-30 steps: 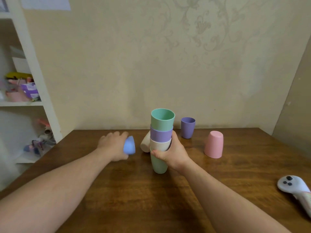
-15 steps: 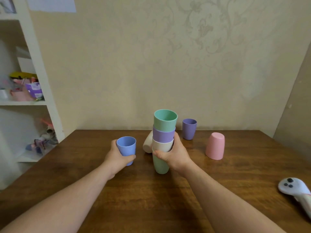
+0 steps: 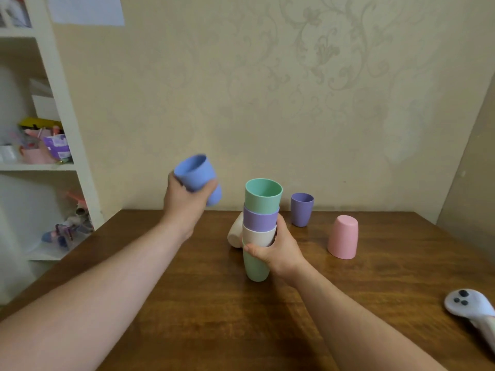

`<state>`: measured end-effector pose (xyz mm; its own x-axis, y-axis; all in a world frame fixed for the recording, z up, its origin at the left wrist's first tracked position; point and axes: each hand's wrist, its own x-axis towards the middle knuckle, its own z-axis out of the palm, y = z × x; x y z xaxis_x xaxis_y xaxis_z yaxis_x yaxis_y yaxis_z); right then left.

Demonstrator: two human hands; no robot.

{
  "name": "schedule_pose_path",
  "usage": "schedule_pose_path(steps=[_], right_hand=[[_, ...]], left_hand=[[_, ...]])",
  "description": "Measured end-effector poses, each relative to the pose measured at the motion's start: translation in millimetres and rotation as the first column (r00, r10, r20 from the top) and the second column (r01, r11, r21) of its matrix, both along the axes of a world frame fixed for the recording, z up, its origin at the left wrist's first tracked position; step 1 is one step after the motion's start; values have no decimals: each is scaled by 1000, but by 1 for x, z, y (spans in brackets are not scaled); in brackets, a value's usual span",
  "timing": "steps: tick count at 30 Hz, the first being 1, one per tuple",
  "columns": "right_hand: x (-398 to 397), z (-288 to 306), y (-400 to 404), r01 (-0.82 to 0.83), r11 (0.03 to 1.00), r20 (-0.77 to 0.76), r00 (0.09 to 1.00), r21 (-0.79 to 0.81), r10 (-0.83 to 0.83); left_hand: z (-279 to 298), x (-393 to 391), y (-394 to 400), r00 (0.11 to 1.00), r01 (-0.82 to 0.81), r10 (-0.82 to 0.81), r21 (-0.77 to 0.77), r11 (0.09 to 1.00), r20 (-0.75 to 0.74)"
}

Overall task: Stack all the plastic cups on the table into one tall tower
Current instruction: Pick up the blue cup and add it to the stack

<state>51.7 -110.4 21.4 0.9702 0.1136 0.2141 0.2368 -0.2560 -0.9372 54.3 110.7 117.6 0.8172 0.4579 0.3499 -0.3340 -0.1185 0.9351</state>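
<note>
A stack of nested cups [image 3: 261, 210] stands on the wooden table [image 3: 241, 317]: green at the bottom, then cream, purple and green on top. My right hand [image 3: 276, 250] grips the stack around its lower cups. My left hand [image 3: 184, 202] holds a blue cup [image 3: 195, 174] in the air, tilted, to the left of the stack and level with its top. A cream cup [image 3: 235, 234] lies on its side behind the stack. A purple cup [image 3: 302, 209] stands upright near the wall. A pink cup [image 3: 343, 236] stands upside down at the right.
A white hand controller [image 3: 471, 307] lies at the table's right edge. A white shelf unit [image 3: 67, 124] with small items stands left of the table. The wall runs close behind the table's far edge.
My left hand picked the blue cup up off the table, turned it upright and lifted it to the height of the stack's top. My right hand stayed on the stack.
</note>
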Motion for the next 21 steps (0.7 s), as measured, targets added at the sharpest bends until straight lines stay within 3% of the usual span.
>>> schedule_pose_path(steps=[4, 8, 12, 14, 18, 21], right_hand=[[0, 2, -1, -6, 1000, -6, 1000, -3, 6], [2, 0, -1, 4, 1000, -6, 1000, 0, -4], [3, -2, 0, 0, 1000, -11, 1000, 22, 0], [3, -1, 0, -8, 1000, -10, 1000, 18, 8], [2, -2, 0, -13, 1000, -13, 1000, 17, 13], [2, -1, 0, -18, 1000, -2, 1000, 7, 18]], left_hand=[[81, -3, -43, 957, 220, -224, 44, 975, 182], [92, -11, -84, 921, 362, -387, 279, 889, 39], [55, -13, -94, 931, 352, -361, 381, 855, -49], [38, -13, -91, 940, 336, -334, 357, 872, -68], [21, -10, -85, 910, 414, -410, 114, 903, -58], [19, -10, -85, 898, 439, -434, 132, 888, -69]])
